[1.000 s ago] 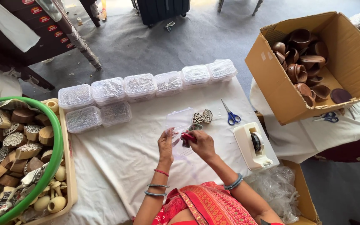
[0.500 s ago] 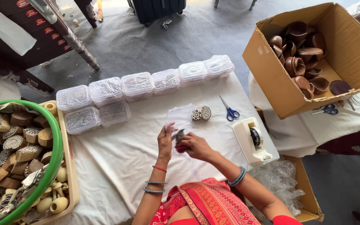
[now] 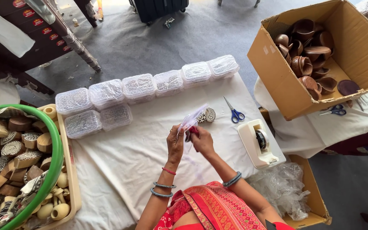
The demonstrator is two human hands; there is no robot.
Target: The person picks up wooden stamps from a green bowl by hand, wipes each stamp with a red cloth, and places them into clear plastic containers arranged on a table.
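Observation:
My left hand (image 3: 175, 144) pinches the edge of a small clear plastic bag (image 3: 191, 121) held up over the white table cloth (image 3: 128, 162). My right hand (image 3: 201, 140) grips a small dark red object (image 3: 191, 132) at the bag's mouth, partly hidden by my fingers. Just beyond the bag, a carved round wooden block (image 3: 209, 114) lies on the cloth. Blue-handled scissors (image 3: 234, 113) lie to the right of it.
Several clear lidded boxes (image 3: 139, 86) line the table's far side. A white tape dispenser (image 3: 258, 142) sits at right. A green-rimmed tub (image 3: 54, 157) with carved wooden pieces stands left. A cardboard box (image 3: 277, 81) of brown clay cups and crumpled plastic (image 3: 280, 187) are at right.
The clear bag has been lifted off the cloth and now stands up between my hands. My right hand has brought the red object to the bag's opening.

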